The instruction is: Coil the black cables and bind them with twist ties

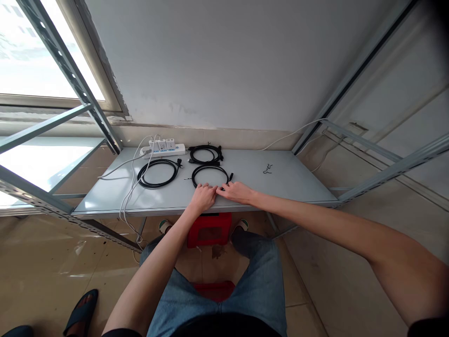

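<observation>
A coiled black cable (194, 174) lies near the front middle of the grey shelf, one plug end pointing right. My left hand (204, 196) has its fingers curled round the near side of this coil. Close beside it, my right hand (236, 192) pinches the same stretch of cable, fingertips almost touching the left ones. What lies under the fingers is partly hidden. Just behind sits a second coiled black cable (219, 154), bundled more tightly. To the left rests another black cable coil (157, 186) with its plug at the upper right.
A white power strip (178, 150) with chargers stands at the back left; white cords (131, 189) hang over the front edge. Small black twist ties (267, 169) lie on the right. Metal shelf posts (310, 126) flank both sides. A red stool (210, 231) stands below. Someone's sandalled foot (82, 311) is at lower left.
</observation>
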Demonstrator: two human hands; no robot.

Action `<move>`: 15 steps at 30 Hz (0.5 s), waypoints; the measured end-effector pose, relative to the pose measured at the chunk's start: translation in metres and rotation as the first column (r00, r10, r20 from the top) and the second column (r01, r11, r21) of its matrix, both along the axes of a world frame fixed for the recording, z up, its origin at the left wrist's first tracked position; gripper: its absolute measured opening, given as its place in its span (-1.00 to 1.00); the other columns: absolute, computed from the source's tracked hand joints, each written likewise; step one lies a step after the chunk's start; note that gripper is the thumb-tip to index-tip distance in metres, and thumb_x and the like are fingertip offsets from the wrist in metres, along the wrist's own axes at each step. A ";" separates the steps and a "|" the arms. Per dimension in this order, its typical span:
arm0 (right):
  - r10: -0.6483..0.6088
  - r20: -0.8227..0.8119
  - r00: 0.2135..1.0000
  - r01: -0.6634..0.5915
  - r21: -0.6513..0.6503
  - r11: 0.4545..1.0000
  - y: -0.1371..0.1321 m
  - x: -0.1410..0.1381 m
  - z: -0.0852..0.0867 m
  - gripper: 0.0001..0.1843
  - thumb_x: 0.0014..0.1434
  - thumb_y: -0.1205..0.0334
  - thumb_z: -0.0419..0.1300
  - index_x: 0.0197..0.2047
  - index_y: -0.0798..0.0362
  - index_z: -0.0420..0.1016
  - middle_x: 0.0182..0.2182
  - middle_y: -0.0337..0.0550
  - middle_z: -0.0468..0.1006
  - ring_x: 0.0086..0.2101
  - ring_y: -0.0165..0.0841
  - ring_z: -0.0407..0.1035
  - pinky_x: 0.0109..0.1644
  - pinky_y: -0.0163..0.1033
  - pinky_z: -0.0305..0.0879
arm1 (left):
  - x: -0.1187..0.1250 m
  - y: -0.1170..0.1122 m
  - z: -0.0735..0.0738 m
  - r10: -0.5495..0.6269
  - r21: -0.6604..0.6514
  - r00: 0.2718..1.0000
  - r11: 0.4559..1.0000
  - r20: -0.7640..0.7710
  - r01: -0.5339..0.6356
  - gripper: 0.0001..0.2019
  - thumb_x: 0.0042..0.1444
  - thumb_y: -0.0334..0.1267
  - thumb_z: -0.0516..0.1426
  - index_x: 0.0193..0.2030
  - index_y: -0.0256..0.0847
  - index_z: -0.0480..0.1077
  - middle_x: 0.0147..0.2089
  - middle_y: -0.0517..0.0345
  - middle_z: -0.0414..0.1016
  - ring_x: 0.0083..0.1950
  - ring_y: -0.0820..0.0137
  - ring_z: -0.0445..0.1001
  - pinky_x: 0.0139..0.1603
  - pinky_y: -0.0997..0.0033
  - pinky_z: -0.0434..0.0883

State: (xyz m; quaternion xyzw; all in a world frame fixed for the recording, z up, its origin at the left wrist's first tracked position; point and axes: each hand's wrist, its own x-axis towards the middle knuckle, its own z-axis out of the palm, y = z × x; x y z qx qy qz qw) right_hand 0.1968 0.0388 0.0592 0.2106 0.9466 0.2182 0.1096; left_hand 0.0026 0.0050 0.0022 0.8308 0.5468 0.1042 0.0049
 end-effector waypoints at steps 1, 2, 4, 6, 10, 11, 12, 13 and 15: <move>0.042 0.021 0.999 -0.042 0.005 0.999 0.002 -0.002 0.001 -0.59 0.39 0.55 -0.05 0.21 0.19 0.41 -0.13 0.15 0.58 -0.32 -0.31 0.46 -0.34 -0.30 0.17 | 0.000 0.000 0.000 0.003 -0.002 1.000 1.000 -0.007 -0.003 -0.68 0.44 -0.28 -0.10 0.04 -0.15 0.47 -0.12 -0.06 0.65 0.06 0.10 0.49 0.03 0.15 0.25; 0.078 0.044 0.996 -0.078 0.008 0.997 0.004 -0.005 0.003 -0.60 0.39 0.55 -0.08 0.16 0.20 0.45 -0.17 0.13 0.58 -0.32 -0.31 0.45 -0.33 -0.29 0.16 | 0.000 0.000 0.001 0.006 -0.001 1.000 1.000 -0.014 -0.006 -0.68 0.43 -0.30 -0.10 0.02 -0.16 0.48 -0.13 -0.07 0.65 0.06 0.10 0.49 0.03 0.15 0.25; 0.134 0.095 0.986 -0.137 0.022 0.990 0.007 -0.008 0.008 -0.62 0.39 0.55 -0.09 0.04 0.22 0.52 -0.23 0.11 0.58 -0.31 -0.29 0.43 -0.34 -0.27 0.14 | 0.000 0.000 0.002 0.009 0.005 1.000 1.000 -0.020 -0.009 -0.67 0.44 -0.29 -0.11 0.00 -0.19 0.48 -0.15 -0.09 0.64 0.05 0.08 0.49 0.02 0.13 0.26; 0.191 0.132 0.973 -0.200 0.062 0.978 0.009 -0.011 0.014 -0.62 0.39 0.54 -0.09 -0.07 0.22 0.56 -0.26 0.10 0.56 -0.29 -0.25 0.41 -0.34 -0.24 0.14 | 0.001 0.000 0.003 0.007 0.007 1.000 1.000 -0.016 -0.007 -0.65 0.46 -0.25 -0.12 0.00 -0.21 0.49 -0.15 -0.11 0.64 0.04 0.08 0.49 0.02 0.12 0.26; 0.385 0.154 0.910 -0.406 0.138 0.903 0.010 -0.012 0.021 -0.61 0.37 0.53 -0.05 -0.22 0.19 0.62 -0.21 0.12 0.55 -0.16 -0.17 0.37 -0.21 -0.15 0.19 | 0.002 -0.001 0.004 0.009 -0.004 1.000 1.000 -0.016 -0.009 -0.62 0.47 -0.21 -0.12 -0.06 -0.23 0.52 -0.12 -0.14 0.63 0.06 0.08 0.49 0.05 0.12 0.27; 0.420 0.160 0.893 -0.442 0.144 0.885 0.011 -0.012 0.022 -0.62 0.35 0.54 -0.03 -0.24 0.18 0.63 -0.19 0.12 0.54 -0.14 -0.16 0.35 -0.19 -0.13 0.19 | 0.002 0.000 0.003 0.009 -0.005 1.000 1.000 -0.016 -0.009 -0.60 0.48 -0.21 -0.13 -0.09 -0.24 0.53 -0.11 -0.15 0.63 0.07 0.08 0.49 0.06 0.12 0.27; 0.437 0.167 0.884 -0.460 0.144 0.876 0.011 -0.012 0.022 -0.62 0.34 0.54 -0.02 -0.26 0.16 0.64 -0.20 0.11 0.54 -0.13 -0.16 0.34 -0.17 -0.13 0.18 | 0.002 0.000 0.002 0.009 -0.003 1.000 1.000 -0.015 -0.009 -0.58 0.48 -0.20 -0.14 -0.11 -0.24 0.53 -0.11 -0.16 0.63 0.07 0.08 0.49 0.06 0.11 0.28; 0.438 0.174 0.882 -0.462 0.138 0.876 0.012 -0.012 0.021 -0.61 0.33 0.54 -0.01 -0.28 0.15 0.64 -0.22 0.09 0.54 -0.14 -0.17 0.32 -0.17 -0.13 0.17 | 0.002 0.000 0.001 0.010 0.002 1.000 1.000 -0.012 -0.010 -0.57 0.49 -0.20 -0.15 -0.12 -0.24 0.53 -0.12 -0.15 0.63 0.06 0.08 0.49 0.06 0.11 0.28; 0.408 0.184 0.894 -0.432 0.114 0.895 0.012 -0.012 0.020 -0.59 0.33 0.55 -0.03 -0.30 0.13 0.63 -0.27 0.07 0.53 -0.18 -0.18 0.31 -0.18 -0.13 0.16 | 0.002 0.001 -0.002 0.011 0.015 1.000 1.000 -0.005 -0.011 -0.58 0.49 -0.18 -0.15 -0.10 -0.23 0.52 -0.14 -0.13 0.63 0.05 0.09 0.49 0.06 0.12 0.27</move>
